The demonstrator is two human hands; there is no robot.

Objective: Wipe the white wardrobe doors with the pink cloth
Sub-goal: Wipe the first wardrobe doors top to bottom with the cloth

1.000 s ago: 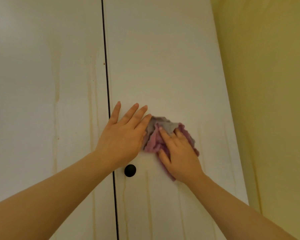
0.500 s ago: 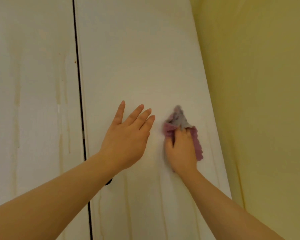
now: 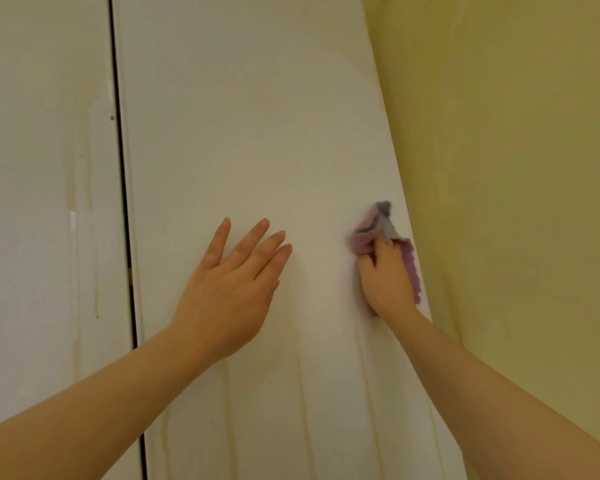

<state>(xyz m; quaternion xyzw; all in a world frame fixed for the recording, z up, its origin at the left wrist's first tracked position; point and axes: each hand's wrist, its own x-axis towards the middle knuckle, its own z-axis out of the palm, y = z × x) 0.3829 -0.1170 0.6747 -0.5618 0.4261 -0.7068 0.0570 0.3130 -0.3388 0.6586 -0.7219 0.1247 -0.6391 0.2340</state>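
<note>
Two white wardrobe doors fill the view, the right door (image 3: 250,133) and the left door (image 3: 42,168), split by a dark vertical gap. Both carry yellowish drip streaks. My right hand (image 3: 387,278) presses the pink and grey cloth (image 3: 378,226) flat against the right door, close to its right edge. My left hand (image 3: 232,289) lies flat on the same door with fingers spread, holding nothing, a hand's width left of the cloth.
A yellow wall (image 3: 516,168) adjoins the wardrobe's right edge. The dark gap (image 3: 122,188) between the doors runs top to bottom left of my left hand. The door knob is not in view.
My right hand has slid the cloth rightward across the right door, away from my left hand, up to the door's right edge. The view shifted, and the black knob dropped out of sight.
</note>
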